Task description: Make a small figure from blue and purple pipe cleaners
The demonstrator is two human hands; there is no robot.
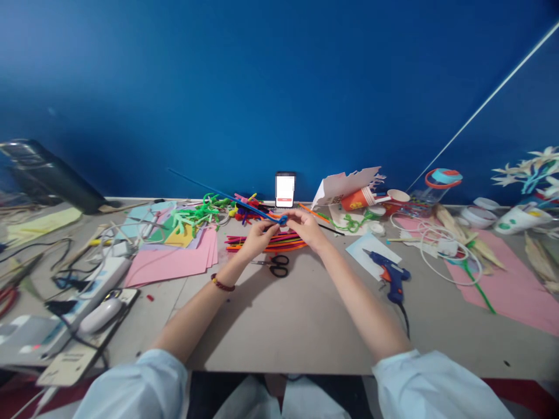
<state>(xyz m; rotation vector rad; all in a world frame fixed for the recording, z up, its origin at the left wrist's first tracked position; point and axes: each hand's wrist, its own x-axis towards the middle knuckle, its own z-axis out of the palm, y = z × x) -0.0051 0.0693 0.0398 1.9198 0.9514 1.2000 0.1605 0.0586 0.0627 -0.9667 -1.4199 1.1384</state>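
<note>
Filling the back: a blue wall, upright behind everything.
Tabletop: grey, with craft scraps mostly toward the wall and at both sides.
Pink paper: sheets lie overlapped, left of the left forearm.
Blue pipe cleaner: raised above the tabletop between the hands, its long straight end slanting up and to the left, past the left hand.
Pipe cleaner bundle: red, pink and orange lengths lie side by side just below the hands.
Glue gun: blue, lying right of the right forearm, its nozzle over pale blue paper; neither hand touches it.
Left hand: fingertips pinched on the blue pipe cleaner, beside its curled end.
Right hand: close by the left, thumb and fingers pinched at the same end.
Scissors: black-handled, lying loose between the forearms.
Phone: bright-screened, propped upright against the wall.
Curl: small and blue, at the fingertips; the step in hand looks like coiling or bending this end.
Next move: seems to call for one hand pinning the curl while the other guides the loose length.
</note>
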